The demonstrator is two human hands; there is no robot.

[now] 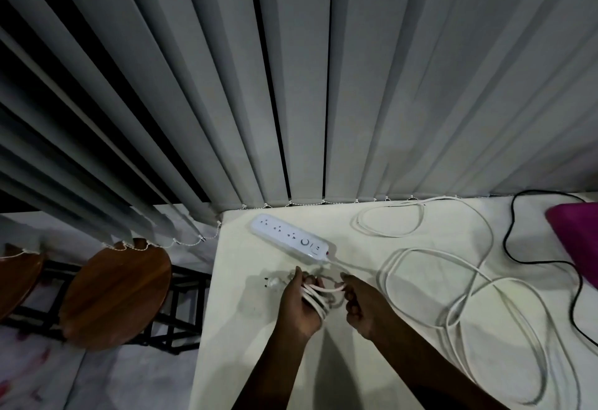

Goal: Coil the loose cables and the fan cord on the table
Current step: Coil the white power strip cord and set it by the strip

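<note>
A white power strip (291, 238) lies near the table's far left corner. Its long white cable (479, 306) sprawls in loose loops over the right half of the table. My left hand (299, 304) is closed around a few turns of that cable wound about the palm, and the white plug (275, 283) sticks out just left of the fingers. My right hand (360, 304) pinches the strand running across from the left hand. A black cord (508, 241) curves along the right side.
The white table (246, 345) has its left edge close to my left hand. Two round wooden stools (113, 296) stand on the floor at left. Grey vertical blinds (291, 86) hang behind. A magenta object (576, 234) sits at the far right.
</note>
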